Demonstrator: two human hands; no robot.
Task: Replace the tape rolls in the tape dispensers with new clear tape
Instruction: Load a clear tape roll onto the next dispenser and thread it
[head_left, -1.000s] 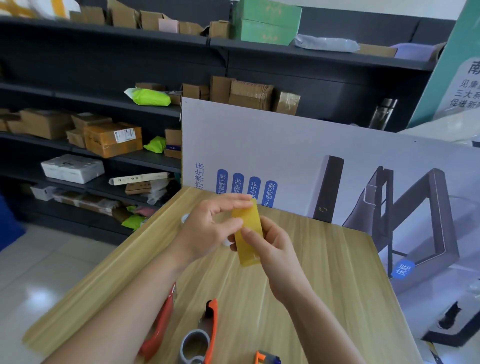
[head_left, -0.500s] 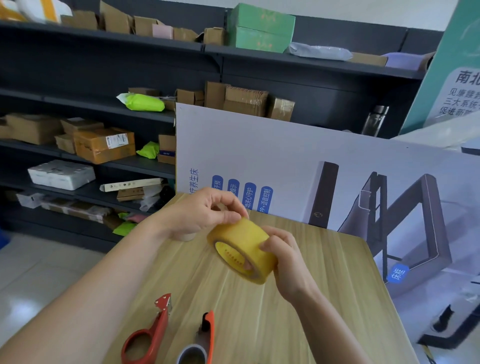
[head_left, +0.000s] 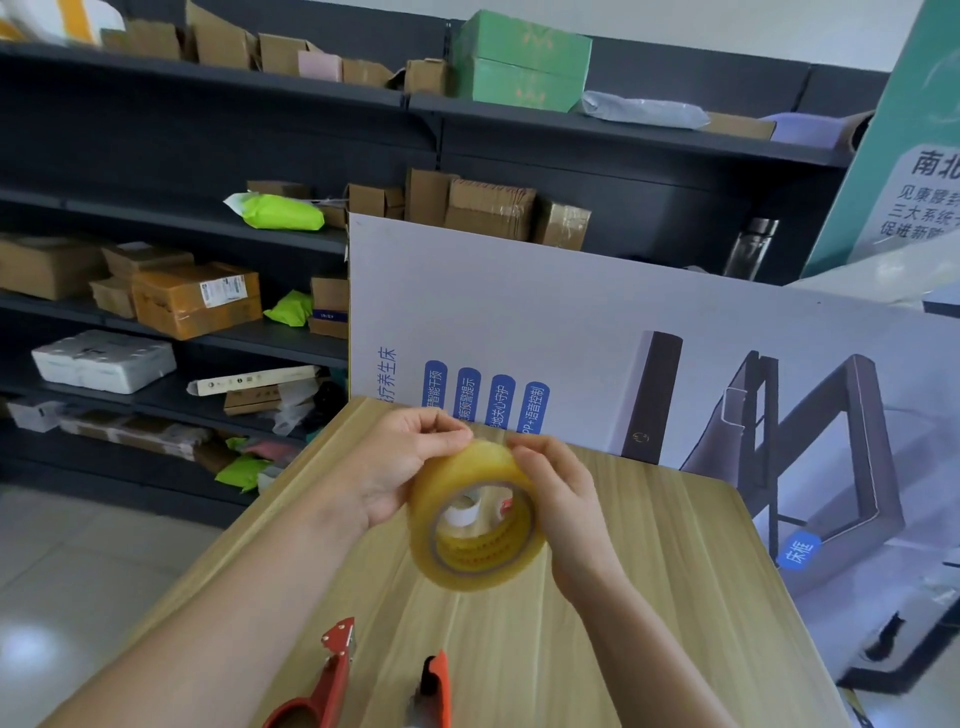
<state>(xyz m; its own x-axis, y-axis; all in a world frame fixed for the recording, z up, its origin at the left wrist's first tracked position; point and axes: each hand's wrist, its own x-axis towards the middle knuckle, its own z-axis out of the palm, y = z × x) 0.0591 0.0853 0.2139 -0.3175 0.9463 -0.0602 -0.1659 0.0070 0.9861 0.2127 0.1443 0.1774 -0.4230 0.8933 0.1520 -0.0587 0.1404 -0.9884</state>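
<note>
A yellowish clear tape roll (head_left: 475, 525) is held above the wooden table (head_left: 649, 597), its hollow core facing me. My left hand (head_left: 400, 467) grips its left side, with fingers pinched at the roll's top edge. My right hand (head_left: 563, 499) curls round the right side, fingertips also at the top. Two orange tape dispensers lie on the table at the near edge: one (head_left: 322, 680) on the left, another (head_left: 434, 688) just right of it. Both are partly cut off by the frame.
A large printed board (head_left: 597, 332) stands upright along the table's far edge. Behind it, dark shelves (head_left: 208, 249) carry cardboard boxes and green parcels. Tiled floor (head_left: 67, 561) lies to the left of the table.
The roll has been turned from edge-on to its core facing me, and it sits a little nearer. Both hands shifted their fingers to the roll's top edge.
</note>
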